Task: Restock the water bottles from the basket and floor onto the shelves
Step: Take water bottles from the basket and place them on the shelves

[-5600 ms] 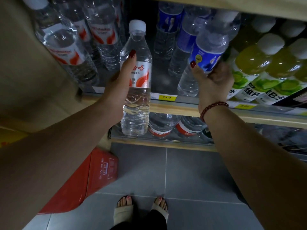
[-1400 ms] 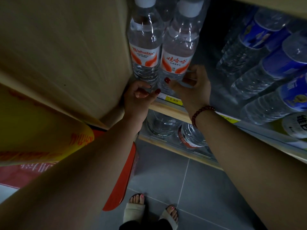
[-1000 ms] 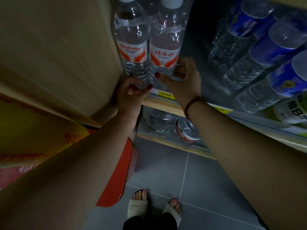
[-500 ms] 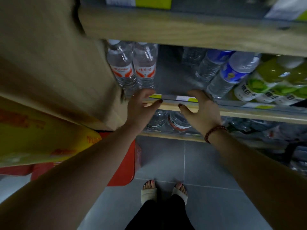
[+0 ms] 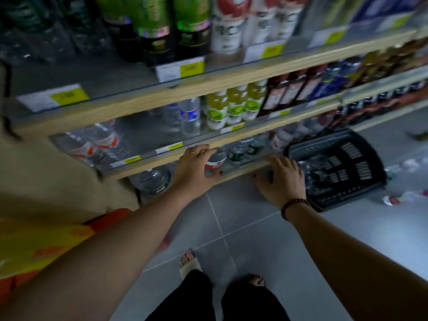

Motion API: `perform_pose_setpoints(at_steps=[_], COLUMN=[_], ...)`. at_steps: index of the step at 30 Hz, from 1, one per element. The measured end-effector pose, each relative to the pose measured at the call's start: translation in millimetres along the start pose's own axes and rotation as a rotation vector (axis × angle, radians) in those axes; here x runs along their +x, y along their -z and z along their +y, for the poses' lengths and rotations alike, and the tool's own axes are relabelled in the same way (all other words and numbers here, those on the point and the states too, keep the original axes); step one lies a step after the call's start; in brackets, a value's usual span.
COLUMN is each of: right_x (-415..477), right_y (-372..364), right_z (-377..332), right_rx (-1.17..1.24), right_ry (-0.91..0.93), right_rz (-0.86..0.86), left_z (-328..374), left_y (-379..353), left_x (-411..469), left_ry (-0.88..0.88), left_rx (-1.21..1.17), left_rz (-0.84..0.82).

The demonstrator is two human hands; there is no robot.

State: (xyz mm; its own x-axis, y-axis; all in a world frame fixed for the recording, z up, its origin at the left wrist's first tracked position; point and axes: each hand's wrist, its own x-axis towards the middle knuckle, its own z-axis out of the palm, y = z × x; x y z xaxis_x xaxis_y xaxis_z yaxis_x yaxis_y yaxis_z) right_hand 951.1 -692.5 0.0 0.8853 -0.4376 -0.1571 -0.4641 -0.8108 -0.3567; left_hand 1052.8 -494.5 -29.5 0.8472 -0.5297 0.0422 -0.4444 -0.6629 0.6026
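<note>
1. The left hand is hanging open with its fingers loosely spread, holding nothing. Its fingertips are lying at the front edge of the middle shelf; the blur is hiding whether they are touching the wood.
2. The right hand is reaching out palm down with its fingers relaxed, gripping nothing. It is hovering in front of the bottom shelf, just left of the basket. A beaded bracelet is circling its wrist.
3. The two hands are staying apart, with a stretch of shelf edge showing between them.
4. The black basket is sitting on the grey tiled floor against the foot of the shelves, and clear water bottles are lying inside it.
5. More loose bottles are lying on the floor to the right of the basket.
6. On the middle shelf, red-and-white-labelled bottles are standing at the left end. A blue-labelled bottle is standing farther right, with bare shelf between them, and yellow-green drinks are standing beyond it.
7. On the bottom shelf, small bottles are showing behind the left hand, and a large clear bottle is sitting to their left.
8. The person's sandalled feet are standing on the tiles below the hands.
</note>
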Motion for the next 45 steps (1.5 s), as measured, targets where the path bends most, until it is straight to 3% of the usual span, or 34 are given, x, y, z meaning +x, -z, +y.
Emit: perform_pose_setpoints(at_steps=[7, 16, 22, 32, 39, 45], right_x=[-53, -103, -114, -47, 38, 103], right_y=[58, 122, 149, 165, 173, 180], right_z=[123, 290, 360, 429, 465, 484], right_rx=[0.032, 0.088, 0.082, 0.073, 0.028, 0.003], right_ry=[-0.188, -0.277, -0.314, -0.283, -0.222, -0.151], right_rz=[0.092, 0.176, 0.183, 0.135, -0.009, -0.142], left_z=[123, 275, 344, 386, 394, 397], left_y=[-69, -168, -212, -269, -301, -310], left_x=[19, 18, 31, 105, 169, 210], left_ry=[-0.22, -0.23, -0.269, -0.209, -0.058, 0.065], left_rx=[0.136, 0.263, 0.264, 0.282, 0.296, 0.275], left_rz=[-0.21, -0.333, -0.385, -0.389, -0.427, -0.356])
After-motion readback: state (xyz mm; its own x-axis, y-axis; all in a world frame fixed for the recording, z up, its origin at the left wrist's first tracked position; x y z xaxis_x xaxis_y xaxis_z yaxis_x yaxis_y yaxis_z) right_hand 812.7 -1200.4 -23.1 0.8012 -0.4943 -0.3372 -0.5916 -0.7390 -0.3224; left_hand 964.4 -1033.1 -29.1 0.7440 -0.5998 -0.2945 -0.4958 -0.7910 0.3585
